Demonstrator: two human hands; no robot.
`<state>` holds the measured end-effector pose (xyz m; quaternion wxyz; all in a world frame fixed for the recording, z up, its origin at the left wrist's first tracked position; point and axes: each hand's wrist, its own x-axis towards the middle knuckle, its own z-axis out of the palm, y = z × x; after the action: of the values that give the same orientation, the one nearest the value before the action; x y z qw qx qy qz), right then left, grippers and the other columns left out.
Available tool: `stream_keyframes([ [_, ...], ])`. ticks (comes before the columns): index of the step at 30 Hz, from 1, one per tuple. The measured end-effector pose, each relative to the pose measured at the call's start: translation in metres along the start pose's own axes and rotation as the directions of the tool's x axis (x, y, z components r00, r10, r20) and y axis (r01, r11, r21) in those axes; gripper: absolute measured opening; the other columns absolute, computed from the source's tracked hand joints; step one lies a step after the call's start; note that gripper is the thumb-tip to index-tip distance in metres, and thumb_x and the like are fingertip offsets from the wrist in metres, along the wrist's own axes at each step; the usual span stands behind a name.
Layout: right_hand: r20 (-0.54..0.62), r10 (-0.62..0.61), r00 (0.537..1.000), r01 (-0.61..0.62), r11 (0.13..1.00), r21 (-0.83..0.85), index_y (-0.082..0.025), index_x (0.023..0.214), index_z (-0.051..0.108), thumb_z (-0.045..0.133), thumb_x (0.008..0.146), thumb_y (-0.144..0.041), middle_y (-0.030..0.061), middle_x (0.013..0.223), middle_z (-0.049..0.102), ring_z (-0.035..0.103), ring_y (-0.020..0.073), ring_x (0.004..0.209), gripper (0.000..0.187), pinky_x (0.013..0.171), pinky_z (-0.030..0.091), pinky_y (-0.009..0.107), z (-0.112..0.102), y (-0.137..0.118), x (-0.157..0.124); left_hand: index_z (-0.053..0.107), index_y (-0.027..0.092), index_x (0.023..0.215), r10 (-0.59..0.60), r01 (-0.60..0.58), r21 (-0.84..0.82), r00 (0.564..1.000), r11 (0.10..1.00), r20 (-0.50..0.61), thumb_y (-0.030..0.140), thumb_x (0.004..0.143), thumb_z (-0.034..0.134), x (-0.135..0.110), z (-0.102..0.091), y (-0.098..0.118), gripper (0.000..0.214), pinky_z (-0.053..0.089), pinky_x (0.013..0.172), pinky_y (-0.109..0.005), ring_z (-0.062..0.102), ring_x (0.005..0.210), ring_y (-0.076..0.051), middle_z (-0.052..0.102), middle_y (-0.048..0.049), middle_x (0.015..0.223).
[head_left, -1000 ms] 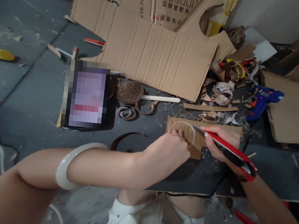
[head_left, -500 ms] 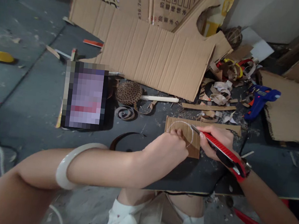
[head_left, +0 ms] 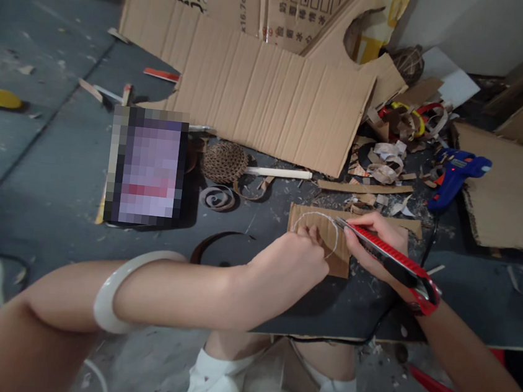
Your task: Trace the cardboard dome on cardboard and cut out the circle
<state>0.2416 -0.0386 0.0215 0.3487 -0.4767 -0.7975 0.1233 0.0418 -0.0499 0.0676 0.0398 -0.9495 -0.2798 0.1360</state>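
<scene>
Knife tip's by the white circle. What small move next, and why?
Probably draw the knife along the white circle: the right hand holds its tip near the line's upper right, while the left hand rests on the cardboard.

Flat brown cardboard piece (head_left: 341,263) on dark grey tabletop (head_left: 60,193), beneath left hand (head_left: 294,262); blue plastic glue gun (head_left: 455,171) right, farther back; large brown corrugated-cardboard sheet (head_left: 272,91) behind; spiral-rolled grey strip (head_left: 217,198) left.

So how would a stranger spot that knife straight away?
Near the front edge of the dark table, a small cardboard piece bears a white circle. The right hand holds the knife, tip near that circle. Its long red and black body sets it apart from the blue glue gun beyond.
</scene>
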Motion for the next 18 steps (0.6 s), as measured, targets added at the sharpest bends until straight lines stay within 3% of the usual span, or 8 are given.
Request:
stream_keyframes([
  [12,-0.014,-0.005,1.000,0.005,1.000,0.023,-0.022,0.088,0.058,0.065,0.080,-0.016,-0.0052,0.058,0.061,0.054,0.0081,0.043,0.011,0.047,0.044,0.022,-0.0016,0.0018,-0.0018,0.071,0.010,0.108,0.027,-0.027,-0.011,0.999,1.000,0.040,0.007,0.085,0.055,0.0009,-0.0031,-0.0013,0.028,0.048,0.061,-0.026,0.069,0.083,-0.020,0.070,-0.0184,0.114],
  [18,-0.027,0.001,1.000,0.000,1.000,0.019,-0.021,0.087,0.059,0.066,0.080,-0.017,-0.0042,0.064,0.066,0.057,0.0082,0.047,0.011,0.049,0.044,0.021,-0.0019,0.0041,-0.0032,0.071,0.009,0.107,0.021,-0.020,-0.021,0.999,1.000,0.043,0.005,0.083,0.054,0.0009,-0.0046,-0.0007,0.029,0.048,0.058,-0.025,0.069,0.083,-0.020,0.069,-0.0191,0.114],
])
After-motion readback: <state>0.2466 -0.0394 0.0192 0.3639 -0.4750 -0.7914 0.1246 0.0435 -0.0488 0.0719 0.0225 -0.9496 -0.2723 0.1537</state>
